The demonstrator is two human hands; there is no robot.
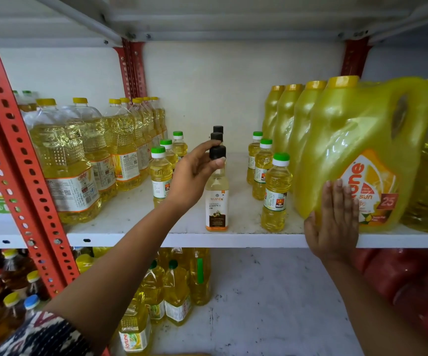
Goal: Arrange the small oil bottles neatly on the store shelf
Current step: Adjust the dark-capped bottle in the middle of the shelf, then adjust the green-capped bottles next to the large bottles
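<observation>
A coconut oil bottle (217, 201) with a black cap stands near the front of the white shelf (141, 238). My left hand (195, 173) grips its cap from the left. Two more black-capped bottles (217, 133) stand in a line behind it. A row of small green-capped yellow oil bottles (160, 173) runs back on the left, and another such row (276, 194) on the right. My right hand (332, 222) lies flat, fingers together, against the lower front of a big yellow oil jug (362, 140), holding nothing.
Large clear oil bottles (64, 160) fill the shelf's left side, behind a red perforated upright (20, 155). Several yellow jugs (290, 116) line the right side. The lower shelf holds more oil bottles (177, 291) and red packs (408, 278).
</observation>
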